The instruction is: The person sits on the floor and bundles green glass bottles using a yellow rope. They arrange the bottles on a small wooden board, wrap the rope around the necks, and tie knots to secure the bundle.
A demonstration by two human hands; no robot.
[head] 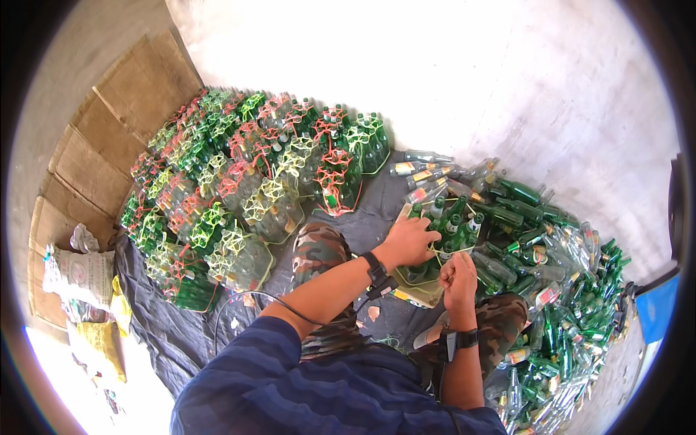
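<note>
A cluster of green glass bottles [452,224] stands upright in a low tan tray [427,296] before me, their necks pointing up. Over the near left side of this cluster lies my left hand [409,240], fingers bent at the bottle necks; its grip is partly hidden. A thin yellow-green plastic strap [455,250] runs around the bottles. At the cluster's near right corner, my right hand [459,274] pinches this strap between thumb and fingers.
Strapped bundles of upright bottles [244,179] fill the left on a dark ground sheet [157,321]. Loose bottles [560,304] lie heaped along my right. Cardboard sheets [98,163] line the left wall, near filled sacks [87,277]. A pale wall [435,70] rises behind.
</note>
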